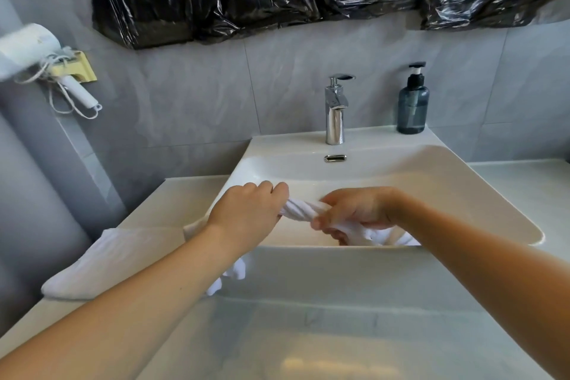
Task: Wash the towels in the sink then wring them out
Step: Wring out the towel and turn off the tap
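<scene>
Over the sink (462, 182), white towel (297, 210) twisted rope-tight, gripped between both hands

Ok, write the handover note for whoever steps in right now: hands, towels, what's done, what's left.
Left hand: grips one end of the twisted towel.
Right hand: grips the other end; more white cloth hangs below it into the sink.
The towel is wound tight between the hands, over the front of the basin.
A second towel lies on the counter, left of the sink; I cannot tell if it is washed.
Tap shows no water running.
Done: this towel is mid-wring.
Left: finish wringing it, set it aside, then probably deal with the counter towel.
</scene>
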Demonstrator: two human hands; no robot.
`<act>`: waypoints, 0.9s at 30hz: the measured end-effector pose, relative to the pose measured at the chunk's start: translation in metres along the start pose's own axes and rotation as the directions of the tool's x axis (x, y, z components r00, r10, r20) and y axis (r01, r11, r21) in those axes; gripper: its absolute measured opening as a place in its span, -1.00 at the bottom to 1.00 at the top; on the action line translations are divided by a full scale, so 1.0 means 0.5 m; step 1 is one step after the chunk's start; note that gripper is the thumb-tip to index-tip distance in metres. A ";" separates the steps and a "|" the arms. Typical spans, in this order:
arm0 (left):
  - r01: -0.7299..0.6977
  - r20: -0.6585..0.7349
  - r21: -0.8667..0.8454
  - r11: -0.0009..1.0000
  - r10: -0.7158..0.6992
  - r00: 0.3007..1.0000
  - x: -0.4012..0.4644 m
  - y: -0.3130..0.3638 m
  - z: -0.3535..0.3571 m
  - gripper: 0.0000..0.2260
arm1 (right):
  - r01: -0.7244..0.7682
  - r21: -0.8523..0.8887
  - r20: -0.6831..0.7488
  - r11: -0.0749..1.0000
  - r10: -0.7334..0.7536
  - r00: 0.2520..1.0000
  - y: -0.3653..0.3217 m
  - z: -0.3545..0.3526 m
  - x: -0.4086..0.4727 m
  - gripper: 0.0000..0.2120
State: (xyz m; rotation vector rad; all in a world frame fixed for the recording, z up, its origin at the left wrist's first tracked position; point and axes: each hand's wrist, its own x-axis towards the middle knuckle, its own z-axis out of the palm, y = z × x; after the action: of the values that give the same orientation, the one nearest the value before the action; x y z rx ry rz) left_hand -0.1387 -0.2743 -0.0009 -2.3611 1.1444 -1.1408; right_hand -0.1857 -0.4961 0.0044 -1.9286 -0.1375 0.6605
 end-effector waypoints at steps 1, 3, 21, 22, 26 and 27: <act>0.030 0.106 0.006 1.000 -0.031 0.994 0.010 0.006 -0.008 -0.73 | -0.015 -0.201 -0.139 0.979 -0.014 0.990 -0.001 0.014 0.003 -0.77; 0.147 0.389 -0.046 0.988 -0.118 0.914 0.026 0.021 -0.018 -0.85 | -0.075 -0.557 -0.349 0.827 -0.151 0.925 0.001 0.036 0.013 -0.80; 0.233 0.280 -0.520 0.822 -0.094 0.955 0.020 0.024 -0.005 -0.89 | -0.009 -0.317 -0.119 0.948 -0.030 0.992 -0.030 -0.020 -0.023 -0.94; 0.190 0.248 -0.475 0.859 -0.076 0.966 0.019 0.029 -0.008 -0.90 | 0.013 -0.354 -0.110 0.935 -0.055 0.992 -0.033 -0.029 -0.026 -0.94; 0.187 0.265 -0.319 0.929 -0.102 0.959 0.022 0.038 -0.015 -0.86 | 0.046 -0.403 -0.150 0.914 -0.115 0.982 -0.040 -0.032 -0.005 -0.82; 0.187 0.272 -0.284 0.940 -0.108 0.956 0.023 0.038 -0.016 -0.84 | 0.075 -0.370 -0.144 0.926 -0.136 0.980 -0.035 -0.027 0.003 -0.81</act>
State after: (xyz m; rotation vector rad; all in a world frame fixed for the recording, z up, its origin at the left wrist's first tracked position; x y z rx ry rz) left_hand -0.1509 -0.2947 0.0001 -2.7743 1.1359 -0.7117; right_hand -0.1740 -0.4987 0.0230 -2.3054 -0.2723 0.4173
